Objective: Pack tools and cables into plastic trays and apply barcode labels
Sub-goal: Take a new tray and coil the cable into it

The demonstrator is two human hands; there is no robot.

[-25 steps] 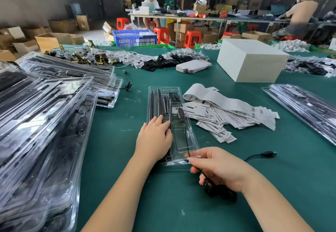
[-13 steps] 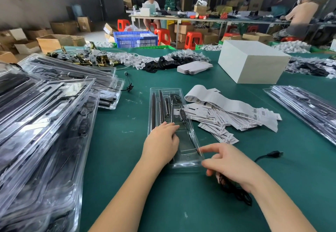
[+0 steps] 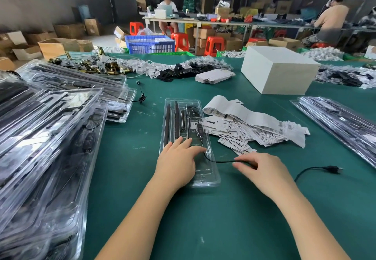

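Fingers (image 3: 184, 142) of the left hand (image 3: 177, 164) lie straight and flat on the clear plastic tray (image 3: 207, 178), pressing down on its near half, with the thumb reaching toward the spot where the black cable (image 3: 218, 161) leaves the tray. Far to the left of these fingers, stacks of filled clear trays (image 3: 44, 137) cover the green desk (image 3: 223, 219), and beyond them lies a heap of brass-coloured hardware (image 3: 85, 66). Just ahead of the left fingers, inside the tray, long dark rods (image 3: 167, 121) sit in the left slots, and the cable's inline controller (image 3: 199, 130) rests in the right compartment. From there the cable runs over the tray's right rim to the right hand (image 3: 262, 170), which pinches it between thumb and forefinger, the other fingers curled loosely. The cable passes under that hand and comes out to its right, ending in a black plug (image 3: 331, 169) lying on the desk. Ahead of the right fingers, a loose pile of barcode labels (image 3: 254, 129) spreads just beside the tray, with a long strip curling over the top. Farther ahead stands a white box (image 3: 278, 72), with flat folded cartons (image 3: 214, 76) to its left. Well to the right of the right fingers, another row of packed trays (image 3: 341, 123) runs along the desk edge.
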